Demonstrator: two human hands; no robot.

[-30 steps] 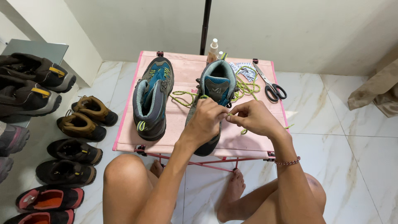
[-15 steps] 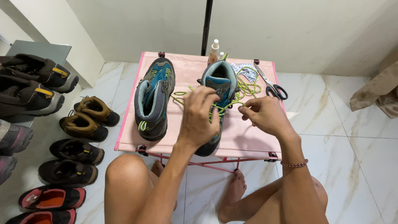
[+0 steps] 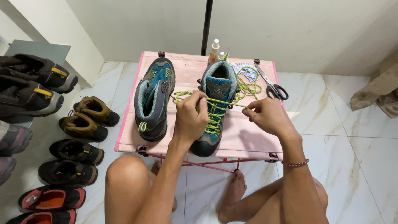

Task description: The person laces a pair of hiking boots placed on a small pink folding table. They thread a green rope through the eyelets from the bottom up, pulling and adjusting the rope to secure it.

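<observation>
The lace (image 3: 215,101) is now drawn taut across the boot (image 3: 215,108), pinched by the left hand (image 3: 190,118) and right hand (image 3: 269,116); tightening seems underway.

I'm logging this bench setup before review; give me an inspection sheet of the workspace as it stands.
Surface: small pink folding table, on a marble tile floor.
Job's things: right boot, grey and teal, toe toward the person; yellow-green lace stretched across it.
Clutter: second boot lying alongside; scissors; spray bottle; small packets.
Grippers: left hand pinches the lace over the boot; right hand pulls the lace end sideways.
Cables: nothing seen.
Surroundings: rows of shoes on the floor at left; black pole behind the table; brown cloth at right.
</observation>
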